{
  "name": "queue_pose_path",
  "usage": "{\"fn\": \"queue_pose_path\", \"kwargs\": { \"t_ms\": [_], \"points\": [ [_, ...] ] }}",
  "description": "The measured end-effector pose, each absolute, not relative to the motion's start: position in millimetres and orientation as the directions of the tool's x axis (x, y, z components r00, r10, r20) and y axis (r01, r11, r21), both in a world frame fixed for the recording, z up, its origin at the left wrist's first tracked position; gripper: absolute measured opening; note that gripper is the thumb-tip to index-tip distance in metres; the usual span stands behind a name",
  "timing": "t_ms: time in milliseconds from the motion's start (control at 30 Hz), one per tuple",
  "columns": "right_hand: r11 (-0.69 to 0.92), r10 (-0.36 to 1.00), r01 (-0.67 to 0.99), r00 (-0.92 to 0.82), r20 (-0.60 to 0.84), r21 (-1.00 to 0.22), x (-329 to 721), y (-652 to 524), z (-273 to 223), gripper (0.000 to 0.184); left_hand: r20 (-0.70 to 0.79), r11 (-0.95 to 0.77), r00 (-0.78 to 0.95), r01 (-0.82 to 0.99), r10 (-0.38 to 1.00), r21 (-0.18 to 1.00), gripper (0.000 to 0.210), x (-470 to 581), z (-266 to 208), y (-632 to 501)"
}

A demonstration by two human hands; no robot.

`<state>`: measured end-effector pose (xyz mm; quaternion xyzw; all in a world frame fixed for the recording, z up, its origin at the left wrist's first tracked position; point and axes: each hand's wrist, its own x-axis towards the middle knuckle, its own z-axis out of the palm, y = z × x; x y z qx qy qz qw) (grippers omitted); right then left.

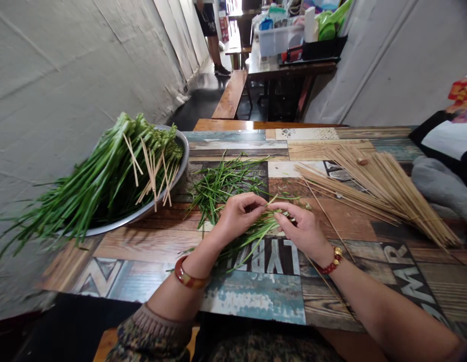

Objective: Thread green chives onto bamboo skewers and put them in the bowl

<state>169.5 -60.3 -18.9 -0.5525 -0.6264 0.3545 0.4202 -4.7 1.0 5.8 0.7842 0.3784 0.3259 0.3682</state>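
Note:
Both my hands meet over a small bunch of garlic chives (252, 241) on the table. My left hand (237, 216) pinches at the stem ends with thumb and forefinger. My right hand (303, 226) is closed on the pale stems close beside it. A thin pale tip pokes up between the fingertips; I cannot make out whether it is a skewer or a stem. Loose garlic chives (227, 183) lie in a heap just beyond my left hand. One thin bamboo skewer (327, 281) runs out from below my right wrist.
At the left a metal basin (183, 163) holds many chives (105, 166) with skewers (152, 168) through them. Many bamboo skewers (391, 186) lie fanned at the right. A bench (231, 95), another table with a plastic box (280, 40) and a standing person (210, 30) are beyond.

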Motion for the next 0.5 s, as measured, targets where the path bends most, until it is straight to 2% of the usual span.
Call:
{"fn": "queue_pose_path", "kwargs": {
  "t_ms": [233,400,500],
  "points": [
    [0.15,0.988,0.363,-0.019,0.153,-0.92,169,-58,-25,0.024,0.33,-0.58,0.534,0.413,0.779,0.702,0.011,-5,-3,-1],
    [0.091,0.995,0.307,0.017,0.101,-0.947,167,-58,-25,0.042,0.354,-0.61,0.534,0.44,0.768,0.659,0.013,-4,-5,-3],
    [0.087,0.996,0.299,0.004,0.093,-0.95,167,-58,-21,0.041,0.356,-0.6,0.514,0.453,0.78,0.659,0.01,-4,-5,-3]
  ]
}}
